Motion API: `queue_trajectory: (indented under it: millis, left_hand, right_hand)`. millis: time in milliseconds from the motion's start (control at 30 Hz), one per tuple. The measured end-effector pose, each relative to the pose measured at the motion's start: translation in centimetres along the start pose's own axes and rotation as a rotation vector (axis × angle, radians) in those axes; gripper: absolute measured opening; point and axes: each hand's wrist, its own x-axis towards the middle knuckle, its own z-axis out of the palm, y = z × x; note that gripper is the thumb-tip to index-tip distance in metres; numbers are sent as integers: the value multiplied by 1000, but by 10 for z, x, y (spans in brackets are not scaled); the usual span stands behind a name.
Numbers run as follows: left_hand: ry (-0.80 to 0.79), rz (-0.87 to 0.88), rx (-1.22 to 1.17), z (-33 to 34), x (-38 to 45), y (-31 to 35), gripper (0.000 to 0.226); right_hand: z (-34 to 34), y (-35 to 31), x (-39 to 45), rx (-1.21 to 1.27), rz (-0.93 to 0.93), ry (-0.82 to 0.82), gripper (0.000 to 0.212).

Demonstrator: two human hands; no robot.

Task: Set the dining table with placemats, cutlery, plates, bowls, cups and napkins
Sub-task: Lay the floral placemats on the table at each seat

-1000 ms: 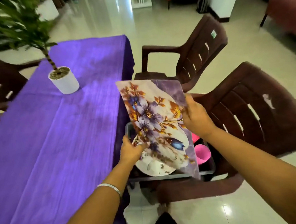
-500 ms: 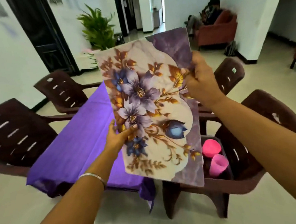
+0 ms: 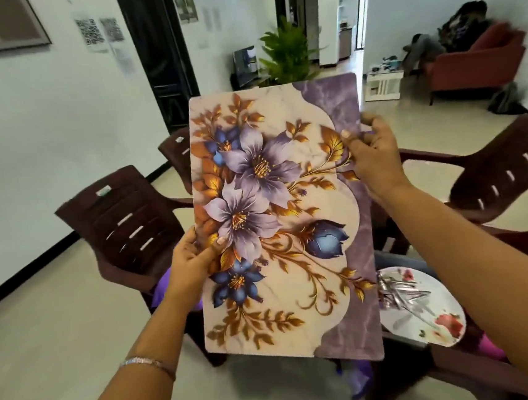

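I hold a floral placemat point(image 3: 291, 229), cream and purple with gold leaves, upright in front of me, and it fills the middle of the view. My left hand point(image 3: 191, 261) pinches its left edge low down. My right hand point(image 3: 374, 157) grips its right edge higher up. A white floral plate point(image 3: 428, 313) with several pieces of cutlery point(image 3: 400, 293) on it lies at the lower right, partly behind the placemat. The purple tablecloth point(image 3: 165, 290) shows only as a sliver behind my left wrist; most of the table is hidden.
Dark brown plastic chairs stand at left point(image 3: 129, 219) and right point(image 3: 505, 170). A red armchair point(image 3: 475, 63) with a person seated in it is at the back right. A green plant point(image 3: 287, 55) and a black door point(image 3: 158, 48) stand at the back.
The placemat came up out of the crate on the chair and now stands upright at chest height. The view tilted up from the table to the room. Both hands kept hold.
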Motion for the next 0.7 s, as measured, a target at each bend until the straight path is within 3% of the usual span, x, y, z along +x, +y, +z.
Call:
queue_trajectory:
  millis: [167, 267, 367, 500, 700]
  left_hand:
    - [33, 7, 103, -74, 24, -4, 27]
    - [34, -12, 140, -109, 44, -14, 25]
    - [45, -44, 158, -129, 61, -30, 23]
    - [32, -113, 169, -142, 87, -61, 28]
    - [-8, -189, 191, -132, 127, -105, 26]
  right_hand:
    - [70, 60, -25, 50, 142, -7, 14]
    - [95, 110, -52, 6, 254, -11, 32]
    - [106, 150, -77, -33, 365, 44, 48]
    - [115, 184, -93, -39, 466, 161, 30]
    - [122, 234, -69, -52, 552, 371, 34]
